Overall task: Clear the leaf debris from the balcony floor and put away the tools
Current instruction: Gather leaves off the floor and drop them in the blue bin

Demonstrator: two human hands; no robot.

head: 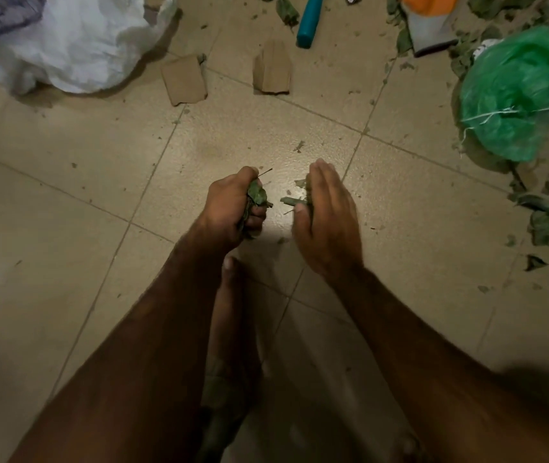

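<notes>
Over the tiled floor [82, 228], just beyond a bare foot [229, 282], the left hand [229, 208] is curled tight round a clump of leaves [256, 195]. The right hand [328, 225] stands on edge close beside it, fingers straight and together, with a leaf scrap [295, 200] against its palm that lies crosswise, its tip pointing at the left hand. Loose leaves [540, 215] litter the floor to the right near a green bag [517, 91]; farther off lie two cardboard scraps [184, 78], a white sack [76, 38] on the left, and a teal tool handle [310, 23], lying lengthwise away from the person with its butt end nearest.
</notes>
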